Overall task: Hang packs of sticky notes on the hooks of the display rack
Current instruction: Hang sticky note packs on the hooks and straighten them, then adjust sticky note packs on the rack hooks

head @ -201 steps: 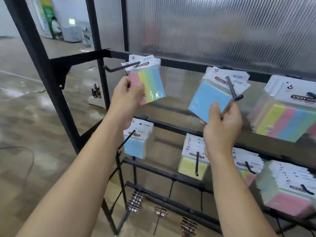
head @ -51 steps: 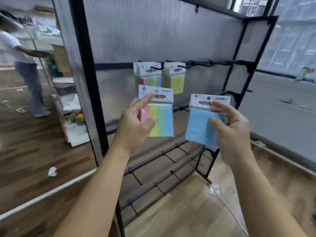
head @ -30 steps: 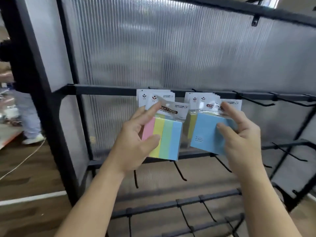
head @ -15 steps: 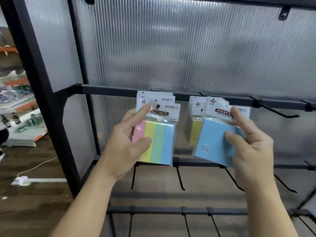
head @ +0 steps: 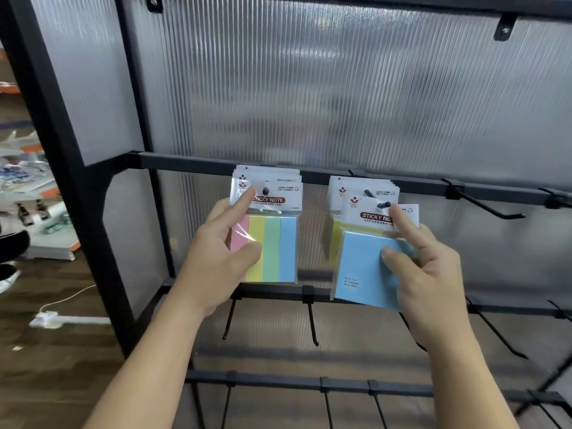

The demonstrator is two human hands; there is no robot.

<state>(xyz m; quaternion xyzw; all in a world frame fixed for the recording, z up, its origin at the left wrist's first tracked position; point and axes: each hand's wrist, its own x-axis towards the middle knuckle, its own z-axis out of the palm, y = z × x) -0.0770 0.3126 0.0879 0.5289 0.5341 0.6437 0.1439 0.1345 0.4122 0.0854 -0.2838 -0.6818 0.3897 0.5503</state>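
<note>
On the top rail of the black display rack, two hooks carry packs of sticky notes, each pack a clear sleeve with a white header card and a block of notes inside. At the left hook, the front pack is the striped pack, which holds pink, yellow, green and blue strips side by side. The hook's dark tip shows through the hole in its header. The left hand pinches this pack, with the thumb on the front over the pink and yellow strips and the forefinger stretched up onto the header.

At the right hook, the blue pack holds one square blue block and hangs tilted, with the hook tip poking through its header. The right hand grips it, thumb pressed on the blue face and forefinger reaching up just beside the hook tip. Behind it on the same hook hangs a yellow pack among further headers. The hands are apart, one on each pack.

Another hook juts from the rail further right. Behind the rack stands a ribbed translucent panel.
</note>
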